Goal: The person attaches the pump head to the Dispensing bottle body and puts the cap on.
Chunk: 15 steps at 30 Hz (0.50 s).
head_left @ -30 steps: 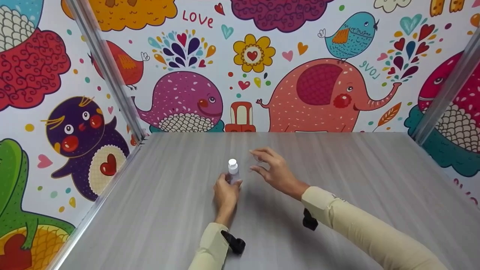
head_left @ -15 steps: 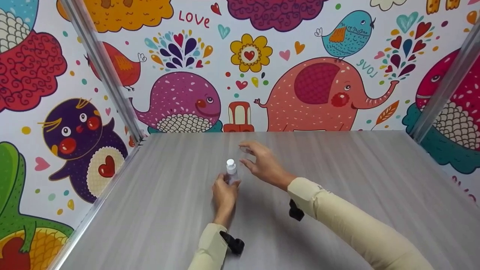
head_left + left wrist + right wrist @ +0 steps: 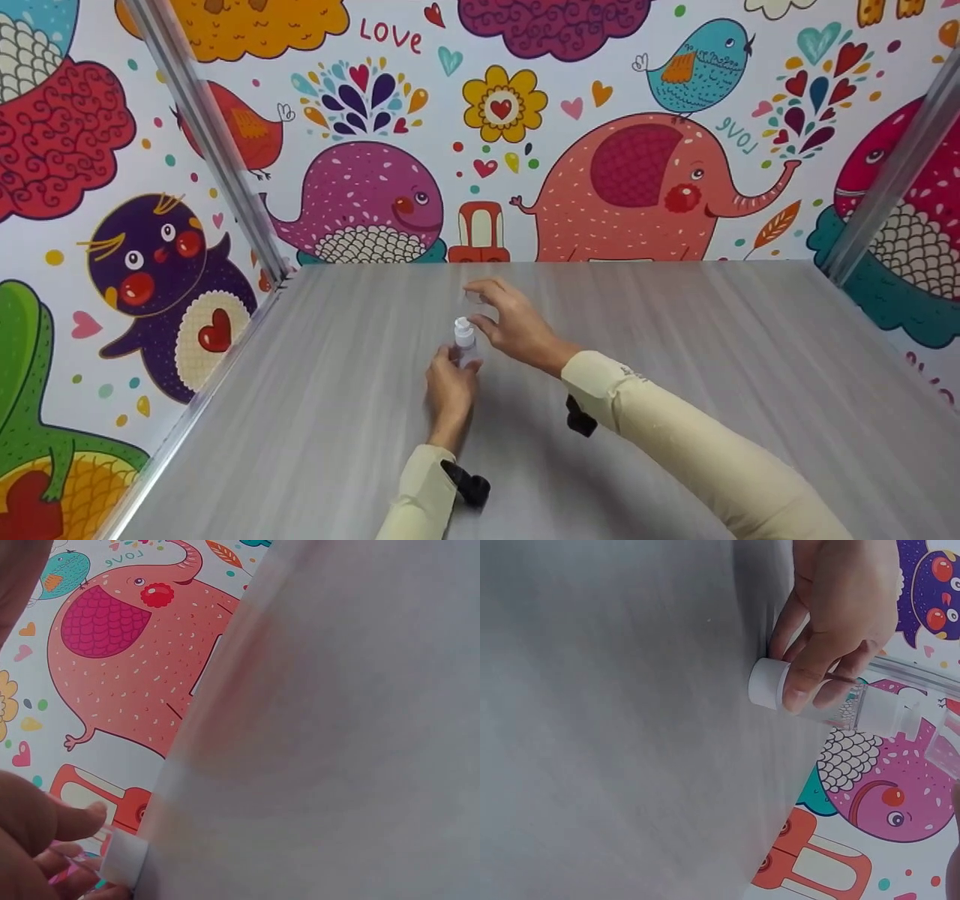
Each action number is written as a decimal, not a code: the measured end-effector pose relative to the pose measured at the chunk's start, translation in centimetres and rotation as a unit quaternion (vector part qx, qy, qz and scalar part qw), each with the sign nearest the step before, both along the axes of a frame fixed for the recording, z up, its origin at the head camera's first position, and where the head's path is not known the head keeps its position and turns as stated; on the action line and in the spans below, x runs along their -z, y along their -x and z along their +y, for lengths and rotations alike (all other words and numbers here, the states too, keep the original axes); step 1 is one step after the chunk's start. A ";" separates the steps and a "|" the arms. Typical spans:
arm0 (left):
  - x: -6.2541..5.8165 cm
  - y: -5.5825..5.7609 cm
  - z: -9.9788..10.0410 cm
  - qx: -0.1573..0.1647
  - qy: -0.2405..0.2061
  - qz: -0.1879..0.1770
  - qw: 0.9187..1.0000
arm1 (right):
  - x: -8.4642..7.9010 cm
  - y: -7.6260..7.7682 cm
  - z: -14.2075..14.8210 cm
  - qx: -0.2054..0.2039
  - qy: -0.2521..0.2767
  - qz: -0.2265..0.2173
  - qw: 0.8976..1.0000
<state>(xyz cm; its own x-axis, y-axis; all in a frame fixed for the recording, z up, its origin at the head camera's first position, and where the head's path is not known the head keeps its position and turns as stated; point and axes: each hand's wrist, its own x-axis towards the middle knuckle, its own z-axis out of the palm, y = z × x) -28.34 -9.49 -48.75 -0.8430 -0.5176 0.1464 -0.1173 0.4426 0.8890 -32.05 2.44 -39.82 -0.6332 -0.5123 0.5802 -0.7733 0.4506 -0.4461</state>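
My left hand point(image 3: 451, 394) grips a small clear bottle point(image 3: 465, 335) upright, thumb and fingers round its lower body. In the right wrist view the bottle point(image 3: 832, 709) shows a white base point(image 3: 766, 682), a white collar point(image 3: 879, 711) and a narrower white nozzle top. Above the nozzle, my right hand point(image 3: 519, 324) pinches a clear cap point(image 3: 475, 298) between thumb and fingers. A small gap parts the cap point(image 3: 943, 748) from the nozzle. In the left wrist view my left hand point(image 3: 34, 821) holds the bottle's white end point(image 3: 124, 859), the rest largely hidden.
Both hands are over a grey wood-grain table point(image 3: 315, 450). A wall point(image 3: 555, 45) printed with cartoon animals stands behind it, with metal posts point(image 3: 217, 150) at the corners. Each wrist carries a black camera mount point(image 3: 469, 486).
My right hand has moved left with the clear cap, from the bottle's right side to above its top. My left hand and the bottle have stayed nearly still.
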 end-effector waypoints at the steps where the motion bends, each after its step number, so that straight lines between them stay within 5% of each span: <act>1: 0.0 0.0 0.0 0.002 -0.002 -0.002 1.000 | 0.0 0.0 -0.1 0.001 -0.001 0.001 1.000; 15: 0.1 0.1 -0.2 -0.001 -0.001 0.003 1.000 | 0.3 0.0 -1.2 -0.008 -0.025 -0.009 1.000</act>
